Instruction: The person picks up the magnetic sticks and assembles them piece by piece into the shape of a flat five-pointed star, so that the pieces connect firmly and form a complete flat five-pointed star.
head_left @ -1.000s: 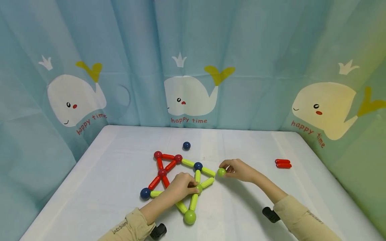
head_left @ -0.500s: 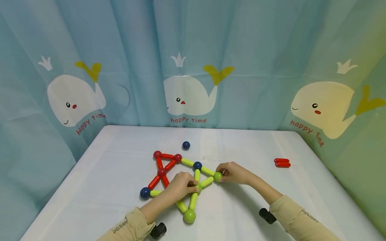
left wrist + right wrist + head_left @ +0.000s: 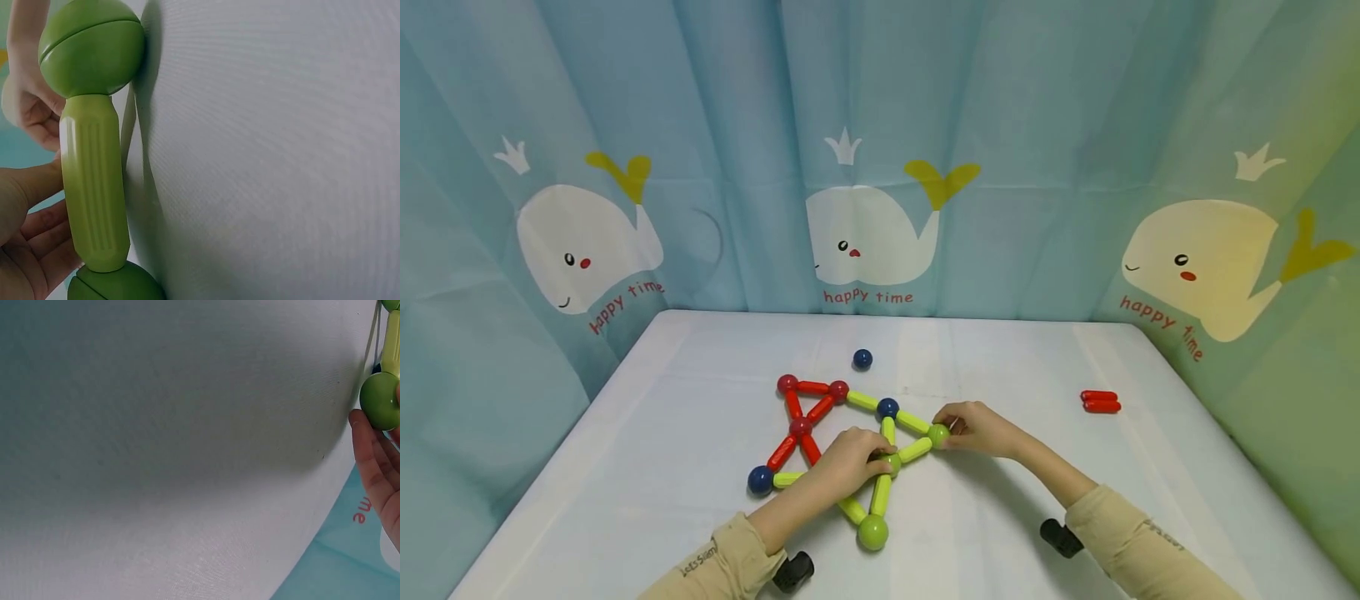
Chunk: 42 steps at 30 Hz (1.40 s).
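On the white table lies a flat frame of magnetic sticks and balls. Its left part has red sticks [image 3: 782, 452] and red balls [image 3: 801, 427]; its right part has yellow-green sticks [image 3: 881, 495]. My left hand [image 3: 847, 462] pinches the green ball [image 3: 892, 463] at the middle of the right part, its forearm covering some sticks. At the right corner, my right hand [image 3: 979, 429] holds another green ball [image 3: 938, 435], which touches the ends of two yellow-green sticks. In the left wrist view, a yellow-green stick [image 3: 95, 181] joins two green balls, with left fingers beside it.
A loose blue ball [image 3: 862, 359] lies behind the frame. Two red sticks [image 3: 1101, 402] lie side by side at the right. A blue curtain [image 3: 880, 108] with printed whales hangs behind the table [image 3: 1022, 350].
My right hand has brought its green ball leftward against the two stick ends, which were free a second ago. The frame's right part then shifted slightly up and left. My left hand stays on its ball.
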{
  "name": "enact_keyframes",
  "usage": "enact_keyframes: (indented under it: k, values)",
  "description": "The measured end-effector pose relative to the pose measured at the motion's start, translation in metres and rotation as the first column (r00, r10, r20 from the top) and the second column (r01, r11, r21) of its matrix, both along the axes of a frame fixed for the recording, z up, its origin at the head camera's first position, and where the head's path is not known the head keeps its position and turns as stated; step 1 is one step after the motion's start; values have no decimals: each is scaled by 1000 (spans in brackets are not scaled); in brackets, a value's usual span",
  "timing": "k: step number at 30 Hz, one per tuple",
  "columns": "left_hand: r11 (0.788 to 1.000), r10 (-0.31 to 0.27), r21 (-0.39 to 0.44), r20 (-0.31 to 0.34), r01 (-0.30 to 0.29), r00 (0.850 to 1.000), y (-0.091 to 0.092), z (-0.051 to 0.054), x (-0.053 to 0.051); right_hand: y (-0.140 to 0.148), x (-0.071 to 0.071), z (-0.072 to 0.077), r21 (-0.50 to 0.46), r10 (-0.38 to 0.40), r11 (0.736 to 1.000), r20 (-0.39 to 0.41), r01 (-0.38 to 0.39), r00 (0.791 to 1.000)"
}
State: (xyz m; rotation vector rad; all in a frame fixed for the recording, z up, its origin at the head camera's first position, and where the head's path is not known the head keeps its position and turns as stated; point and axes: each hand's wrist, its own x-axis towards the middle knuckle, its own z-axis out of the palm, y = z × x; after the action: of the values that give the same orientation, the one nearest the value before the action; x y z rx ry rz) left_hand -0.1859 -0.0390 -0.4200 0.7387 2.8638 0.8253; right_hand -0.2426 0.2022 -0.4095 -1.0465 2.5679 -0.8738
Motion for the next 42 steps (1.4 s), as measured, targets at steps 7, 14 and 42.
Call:
enact_keyframes:
  k: [7, 14, 42]
  values:
    - [1000, -14, 8, 9, 14, 1000, -1, -1, 0, -4, 1, 2, 45, 4, 999, -31, -2, 1000]
    - [999, 22, -32, -19, -22, 1000, -4, 1, 3, -13, 0, 7, 57, 18, 998, -57, -14, 998]
    - [971, -165, -178, -19, 159, 986, -11, 2, 21, -10, 73, 5, 201, -4, 978, -217, 49, 976]
